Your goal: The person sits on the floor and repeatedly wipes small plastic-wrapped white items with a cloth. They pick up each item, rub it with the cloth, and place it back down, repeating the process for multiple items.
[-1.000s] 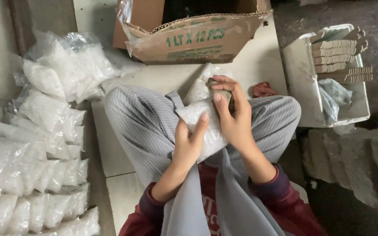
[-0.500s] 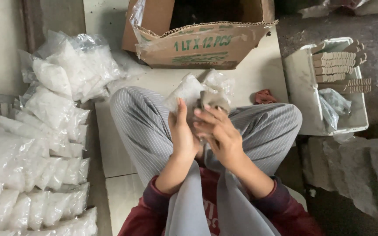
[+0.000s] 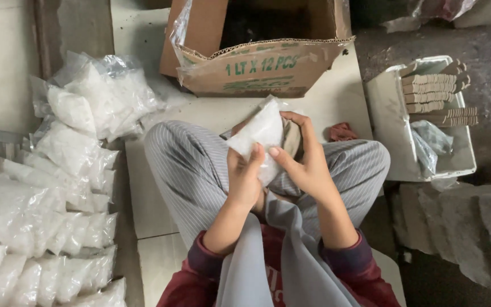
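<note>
Pouch (image 3: pixel 258 133) of white powder gripped by both hands over lap: left hand (image 3: pixel 244 179) clasps lower edge, right hand (image 3: pixel 305 162) pinches side. Best kept upright, grip firm; box (image 3: pixel 257 68) just beyond.

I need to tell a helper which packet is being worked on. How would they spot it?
Start at the open brown cardboard box at the top of the view; just below it, over the striped lap, sits a small clear plastic packet of white powder. Unlike the stacked packets on the left, both hands hold it.

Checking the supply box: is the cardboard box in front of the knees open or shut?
Open. The cardboard box has its flaps up, a clear plastic liner over the rim and a dark interior; contents cannot be told.
</note>
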